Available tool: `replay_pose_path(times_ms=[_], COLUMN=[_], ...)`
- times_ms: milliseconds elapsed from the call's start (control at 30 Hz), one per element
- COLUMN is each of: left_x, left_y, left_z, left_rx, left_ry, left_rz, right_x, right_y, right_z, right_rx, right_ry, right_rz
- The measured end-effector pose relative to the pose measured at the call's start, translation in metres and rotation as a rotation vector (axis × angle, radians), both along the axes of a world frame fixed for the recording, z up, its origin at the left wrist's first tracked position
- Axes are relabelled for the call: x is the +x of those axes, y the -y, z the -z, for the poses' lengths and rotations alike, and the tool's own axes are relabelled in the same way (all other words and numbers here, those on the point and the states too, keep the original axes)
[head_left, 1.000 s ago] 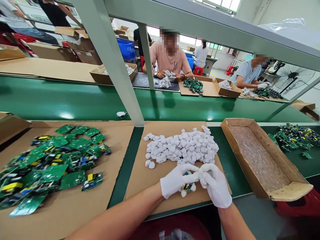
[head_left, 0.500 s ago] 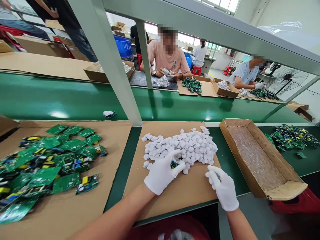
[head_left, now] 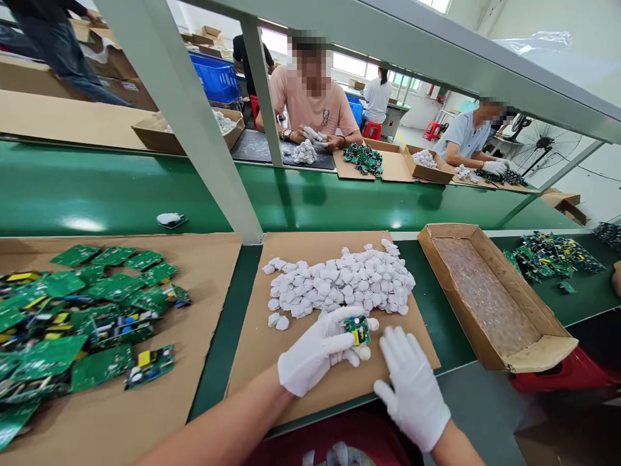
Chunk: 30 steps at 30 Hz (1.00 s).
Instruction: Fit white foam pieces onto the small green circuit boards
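- green circuit boards (head_left: 111,317) lie in a loose heap on a cardboard sheet (head_left: 145,414), some showing yellow and blue parts.
- a single board with a white piece on it (head_left: 169,220) sits alone on the green belt (head_left: 334,207), beyond that heap.
- small white pieces (head_left: 339,281) are piled on the middle cardboard (head_left: 257,353), with a couple lying apart at the near left edge.
- the left hand (head_left: 313,353), in a white glove, is pinching a small circuit board (head_left: 359,329) between thumb and fingers, parts facing up, just in front of the pile.
- the right hand (head_left: 412,385), also gloved, is stretched out flat, thumb apart, holding nothing; whether it touches the middle cardboard, i cannot tell.
- a cardboard tray (head_left: 541,353) with clear material in its bottom stands tilted outward.
- more boards (head_left: 557,255) are heaped past the tray.
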State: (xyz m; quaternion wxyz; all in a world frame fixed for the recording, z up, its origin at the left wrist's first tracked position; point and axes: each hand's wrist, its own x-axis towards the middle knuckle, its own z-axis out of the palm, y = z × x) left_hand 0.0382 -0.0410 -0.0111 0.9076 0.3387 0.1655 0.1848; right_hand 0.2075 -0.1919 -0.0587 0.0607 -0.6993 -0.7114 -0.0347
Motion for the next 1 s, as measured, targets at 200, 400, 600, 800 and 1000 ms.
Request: replay_pose_path(times_ms=[200,400,600,800,1000], left_x=[0.001,0.004,0.005,0.004,0.004], left_y=[0.004,0.004,0.001,0.000,0.000], left_z=[0.005,0.008,0.009,0.014,0.014], left_rx=[-0.067,-0.087,-0.085,-0.076,-0.062], left_ry=[-0.040,-0.097,-0.106,-0.101,-0.110], left_rz=[0.039,0.111,0.145,0.170,0.161], right_x=[0.017,0.016,0.014,0.016,0.018], right_y=[0.005,0.005,0.003,0.002,-0.004], right_z=[-0.002,-0.009,-0.008,-0.012,-0.007], right_rx=[0.014,-0.082,-0.097,-0.044,0.035], right_ry=[0.022,0.039,0.018,0.040,-0.027], right_rz=[0.167,0.108,0.010,0.216,0.164])
